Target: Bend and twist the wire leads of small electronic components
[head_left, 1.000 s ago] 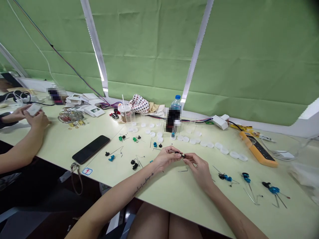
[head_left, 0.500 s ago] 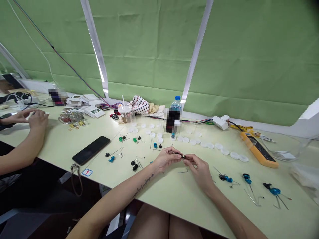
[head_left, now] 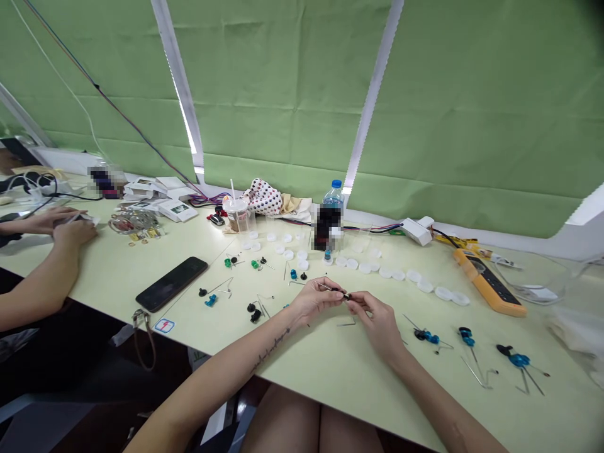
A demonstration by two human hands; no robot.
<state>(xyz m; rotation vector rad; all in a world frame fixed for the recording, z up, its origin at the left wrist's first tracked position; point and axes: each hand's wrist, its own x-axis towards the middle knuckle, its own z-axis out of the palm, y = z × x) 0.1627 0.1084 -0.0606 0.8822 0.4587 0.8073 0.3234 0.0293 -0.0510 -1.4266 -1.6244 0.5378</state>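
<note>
My left hand and my right hand meet over the middle of the table, fingertips pinched on a small black part between them. A thin metal rod also shows at the left fingers. Below the hands lies a bent metal rod. Blue and black parts with rods lie to the right, one set nearest my right hand. Left of my left hand are a black part and a blue part.
A phone lies at the left. Clear round caps run along the back, near a bottle and a drink cup. An orange multimeter is at the right. Another person's hands work at the far left.
My hands have hardly moved and still hold the black part. At the far left, the other person's hands have shifted slightly lower and to the right.
</note>
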